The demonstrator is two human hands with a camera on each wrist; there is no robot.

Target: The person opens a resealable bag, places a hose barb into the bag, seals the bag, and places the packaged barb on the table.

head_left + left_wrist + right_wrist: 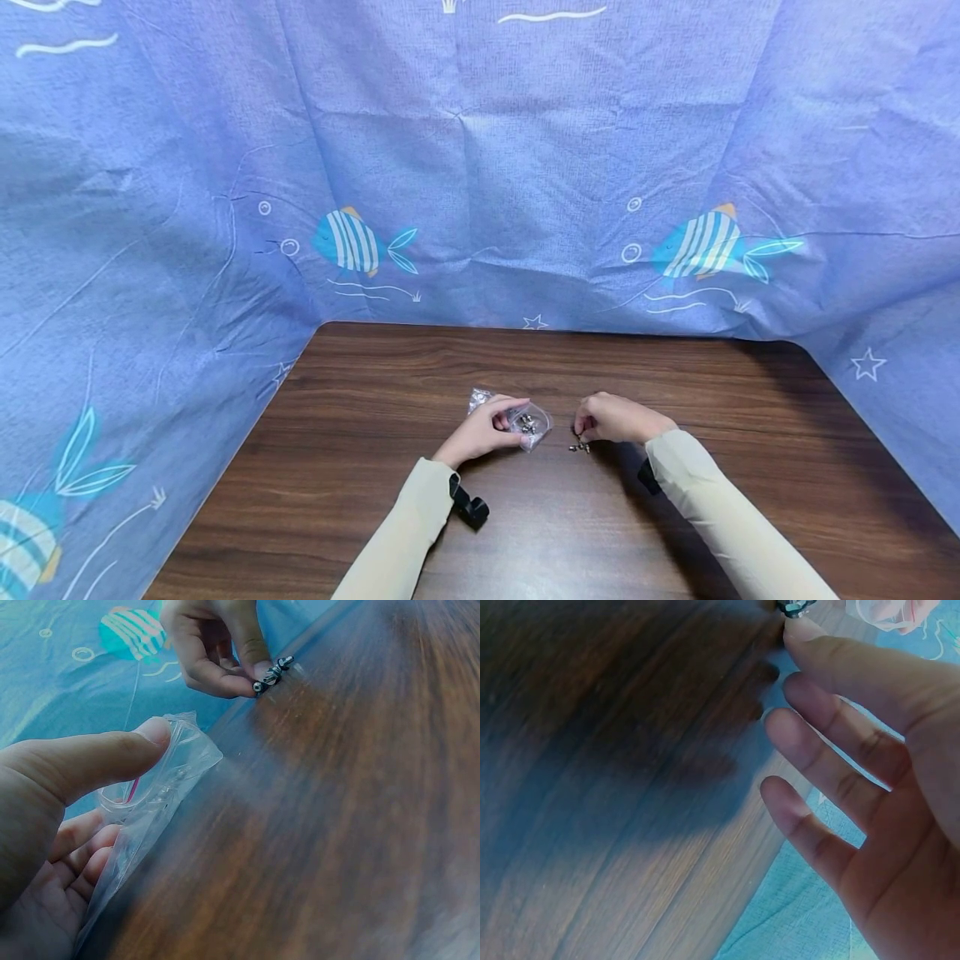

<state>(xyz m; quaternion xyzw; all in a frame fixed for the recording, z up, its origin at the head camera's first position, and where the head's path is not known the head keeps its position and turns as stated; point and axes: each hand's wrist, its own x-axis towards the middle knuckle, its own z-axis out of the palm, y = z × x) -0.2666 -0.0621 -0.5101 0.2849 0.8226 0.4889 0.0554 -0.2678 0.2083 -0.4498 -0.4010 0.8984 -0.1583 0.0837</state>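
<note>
Clear plastic forms the bag [543, 426] that the left hand [480, 432] pinches between thumb and fingers, right of centre in the head frame's lower half. Shiny bits [528, 423] sit inside it; loose metal pieces [580, 448] lie on the wood table [525, 517] further right, where the right hand [609, 418] pinches at them. With some inside and some outside, the work seems partway along. In the left wrist frame the bag's long axis slants from upper right to lower left (its mouth's direction I cannot tell).
</note>
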